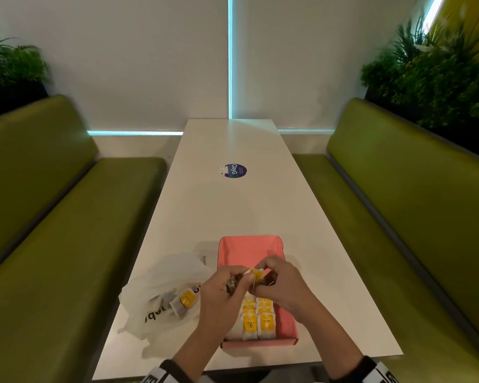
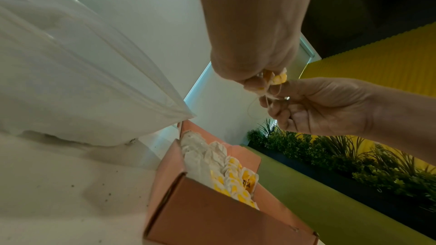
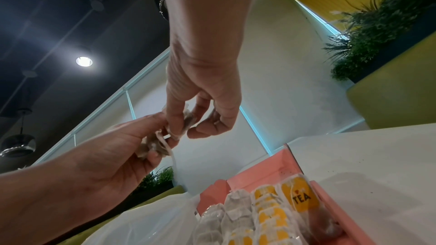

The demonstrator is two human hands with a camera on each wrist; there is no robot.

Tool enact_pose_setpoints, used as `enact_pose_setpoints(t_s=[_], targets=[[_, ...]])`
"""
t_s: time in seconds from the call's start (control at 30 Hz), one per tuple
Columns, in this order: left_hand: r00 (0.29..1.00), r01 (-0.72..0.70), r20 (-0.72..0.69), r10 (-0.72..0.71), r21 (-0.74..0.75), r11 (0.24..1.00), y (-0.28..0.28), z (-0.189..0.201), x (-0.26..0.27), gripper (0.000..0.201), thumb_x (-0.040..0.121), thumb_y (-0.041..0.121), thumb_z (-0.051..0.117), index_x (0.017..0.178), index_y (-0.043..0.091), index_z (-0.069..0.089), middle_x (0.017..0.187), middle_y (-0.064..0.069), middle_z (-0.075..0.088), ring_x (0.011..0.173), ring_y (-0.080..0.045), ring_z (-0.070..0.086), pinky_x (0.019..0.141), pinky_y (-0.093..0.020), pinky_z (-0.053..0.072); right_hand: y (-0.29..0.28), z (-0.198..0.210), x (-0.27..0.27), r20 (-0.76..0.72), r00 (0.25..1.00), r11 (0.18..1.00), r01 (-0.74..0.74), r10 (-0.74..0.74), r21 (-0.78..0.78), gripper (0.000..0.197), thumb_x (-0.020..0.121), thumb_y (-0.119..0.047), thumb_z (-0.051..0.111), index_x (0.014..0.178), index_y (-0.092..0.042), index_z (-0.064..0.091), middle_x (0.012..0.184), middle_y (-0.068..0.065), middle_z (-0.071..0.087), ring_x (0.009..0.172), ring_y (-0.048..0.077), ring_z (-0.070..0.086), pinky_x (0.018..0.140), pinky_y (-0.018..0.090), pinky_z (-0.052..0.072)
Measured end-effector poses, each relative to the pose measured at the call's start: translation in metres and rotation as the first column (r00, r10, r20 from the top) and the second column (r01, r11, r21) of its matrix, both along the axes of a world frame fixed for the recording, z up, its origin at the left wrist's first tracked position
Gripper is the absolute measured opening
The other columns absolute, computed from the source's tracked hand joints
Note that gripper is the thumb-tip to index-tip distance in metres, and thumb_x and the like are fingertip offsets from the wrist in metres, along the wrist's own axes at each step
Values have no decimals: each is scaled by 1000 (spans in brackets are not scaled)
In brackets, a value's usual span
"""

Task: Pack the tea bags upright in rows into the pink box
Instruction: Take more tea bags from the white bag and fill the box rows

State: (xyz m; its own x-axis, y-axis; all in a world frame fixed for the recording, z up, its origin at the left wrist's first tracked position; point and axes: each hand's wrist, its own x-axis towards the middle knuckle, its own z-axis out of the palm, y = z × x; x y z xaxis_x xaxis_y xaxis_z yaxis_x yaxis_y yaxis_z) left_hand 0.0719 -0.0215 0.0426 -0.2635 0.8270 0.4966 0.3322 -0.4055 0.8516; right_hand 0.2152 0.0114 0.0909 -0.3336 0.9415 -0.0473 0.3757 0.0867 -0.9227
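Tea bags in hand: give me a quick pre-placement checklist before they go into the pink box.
1. Grip: left hand and right hand both pinch the held tea bags. Ok.
2. String: loose, dangling between the fingers. Not ok.
3. Single bag separated: several seem bunched. Cannot tell.
4. Free space: pink box far half is bare. Ok.
5. Packed rows upright at the near end. Ok.
6. Supply: more bags in the plastic bag. Ok.

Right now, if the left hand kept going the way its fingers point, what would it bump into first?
Probably the right hand. The left hand points its fingers at it, and both pinch the same tea bag above the pink box, so hardly any gap shows, though depth is unclear.
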Motion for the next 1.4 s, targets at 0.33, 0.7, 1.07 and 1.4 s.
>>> enact_pose_setpoints(t_s=[0.33,0.7,1.07,1.4], targets=[[999,50,24,-49,-73,996,-1,8,-1,3,82,36,65,85,35,64,63,17,63,54,-1,54,54,-9,40,0,11,15,-29,994,992,-103,101,-70,29,75,-9,73,96,-22,59,94,-8,61,84,7,57,59,14,46],[951,291,10,-309,-365,884,0,-1,1,12,80,36,70,89,27,71,72,8,69,63,-11,60,60,-25,50,8,7,25,-60,998,997,-7,2,-80,6,81,-7,70,78,-9,65,75,11,64,66,16,59,67,42,50],[894,227,-251,-372,-463,857,4,-4,6,24,76,47,70,91,28,74,70,9,62,66,-12,55,65,-26,44,12,11,23,433,891,987,-159,137,15,14,75,-6,66,84,-16,65,72,-13,51,64,3,48,53,12,39],[714,34,-546,-438,-599,800,-7,-40,16,28,86,38,60,114,34,62,120,10,58,107,-12,55,88,-23,46,29,-34,36,627,777,998,59,-58,19,10,81,-11,61,79,-16,52,84,5,57,75,19,50,58,25,37]])
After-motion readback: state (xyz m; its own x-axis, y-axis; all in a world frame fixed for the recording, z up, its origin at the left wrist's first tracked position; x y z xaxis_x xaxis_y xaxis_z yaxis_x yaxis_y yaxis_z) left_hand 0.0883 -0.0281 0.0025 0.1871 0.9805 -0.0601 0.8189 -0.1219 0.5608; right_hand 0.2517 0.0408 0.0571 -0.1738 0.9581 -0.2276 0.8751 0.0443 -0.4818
